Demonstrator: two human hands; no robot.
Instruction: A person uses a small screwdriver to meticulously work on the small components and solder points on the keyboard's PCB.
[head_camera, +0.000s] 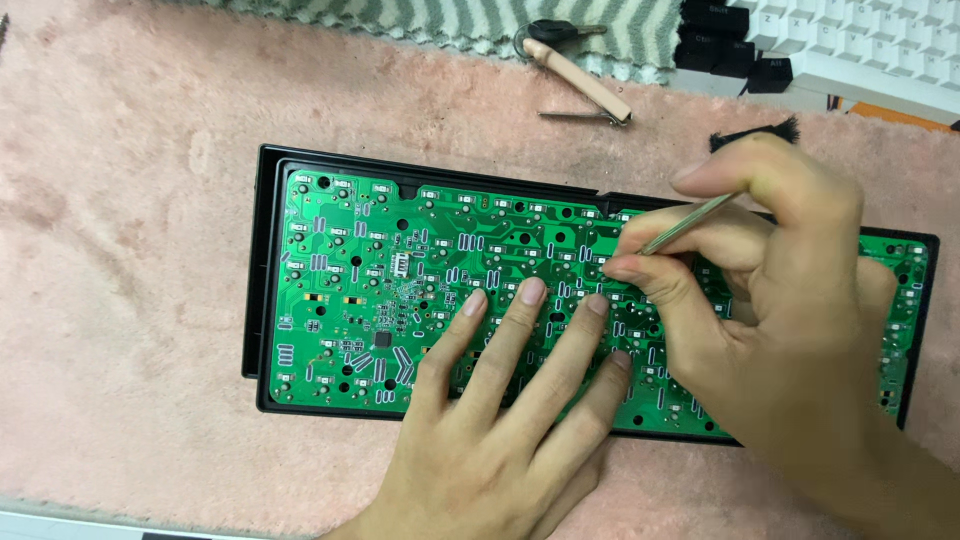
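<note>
Head view. A green circuit board (400, 270), densely set with small components, lies face up in a black tray-like frame (262, 260) across the middle of the frame, on a pink plush mat (130, 250).

The left hand (510, 400) enters from the lower centre and lies flat on the lower middle of the board, fingers spread apart and extended, their tips pressing the green surface; it grips nothing.

The right hand (770, 300) enters from the lower right and covers the right part of the board. Its thumb and fingers are pinched together on a thin metal-handled brush (690, 222), whose shaft slants from the centre right down toward the board. The black bristles (760, 132) show above the knuckles at the upper right. Whether the lower end touches the board cannot be told; it is hidden behind the fingertips.

At the upper centre, on the mat's edge, lies a beige-handled wire tool (580, 80). Beside it is a grey-and-white zigzag cloth (450, 22). Loose black keycaps (725, 40) and a white keyboard (870, 40) occupy the upper right corner.
</note>
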